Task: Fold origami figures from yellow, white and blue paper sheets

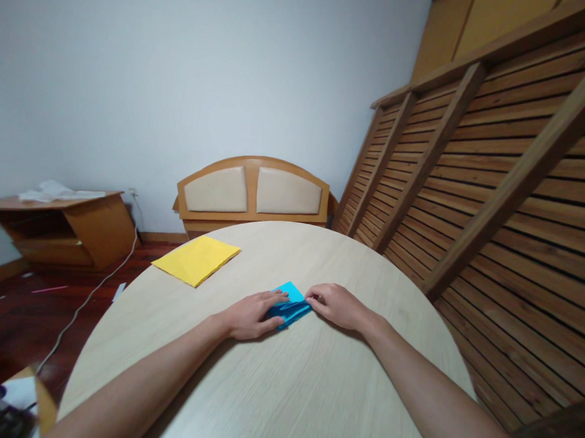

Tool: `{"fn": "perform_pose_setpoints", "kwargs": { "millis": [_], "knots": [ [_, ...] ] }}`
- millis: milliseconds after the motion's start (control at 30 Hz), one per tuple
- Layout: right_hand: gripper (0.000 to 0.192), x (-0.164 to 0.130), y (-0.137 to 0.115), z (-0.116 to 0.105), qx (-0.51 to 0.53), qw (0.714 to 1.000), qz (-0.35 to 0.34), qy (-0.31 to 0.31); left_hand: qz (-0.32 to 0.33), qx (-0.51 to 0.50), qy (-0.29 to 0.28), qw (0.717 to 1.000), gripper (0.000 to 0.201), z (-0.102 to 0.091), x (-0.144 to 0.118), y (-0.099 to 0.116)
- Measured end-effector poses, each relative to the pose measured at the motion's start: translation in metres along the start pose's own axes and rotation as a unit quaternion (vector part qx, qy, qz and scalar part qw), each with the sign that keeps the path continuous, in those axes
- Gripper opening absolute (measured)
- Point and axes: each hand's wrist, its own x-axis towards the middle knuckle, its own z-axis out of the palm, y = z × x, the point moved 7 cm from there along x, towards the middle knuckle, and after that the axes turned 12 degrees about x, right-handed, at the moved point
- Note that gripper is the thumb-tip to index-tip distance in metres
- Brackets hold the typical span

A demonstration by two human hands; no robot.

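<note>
- Head view, nearest first: two bare forearms reach in from the lower edge across the round, pale wood bench (pixel 280 392).
- Left hand (pixel 252 315) lies palm down, fingers together and flat, pressing the left part of the blue paper (pixel 290 304) against the bench; its grip is a flat press, not a pinch.
- Right hand (pixel 335 305) meets the paper's right edge, fingertips drawn close together on it. It looks like a light pinch or a press along a crease; which of the two I cannot tell from here.
- Blue paper sits near the middle of the bench, between the two hands, already folded into a small, layered shape with one corner pointing away.
- Handling, as a judgement: very light, thin and limp where single, stiffer along the folded layers. It will slide easily on the smooth top unless pinned, and it creases or tears if pulled hard. Best held flat under one palm and taken at an edge or corner with fingertips.
- Farther left on the bench lies a yellow sheet (pixel 197 259), flat, well apart from the hands.
- Beyond the bench: a headboard (pixel 253 189) against the wall, a low cabinet (pixel 66 226) at left, a slatted frame (pixel 500 187) leaning at right.
</note>
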Motion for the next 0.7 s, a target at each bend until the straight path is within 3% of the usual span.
{"fn": "perform_pose_setpoints", "kwargs": {
  "millis": [333, 700],
  "knots": [
    [0.019, 0.000, -0.005, 0.001, -0.023, 1.000, -0.013, 0.002, -0.033, 0.017, 0.026, 0.999, 0.041, 0.000, 0.005, 0.000],
    [0.016, 0.000, -0.026, 0.007, -0.065, 0.995, -0.063, -0.027, -0.015, 0.084, 0.045, 0.995, 0.040, -0.007, 0.008, 0.013]
  ]
}}
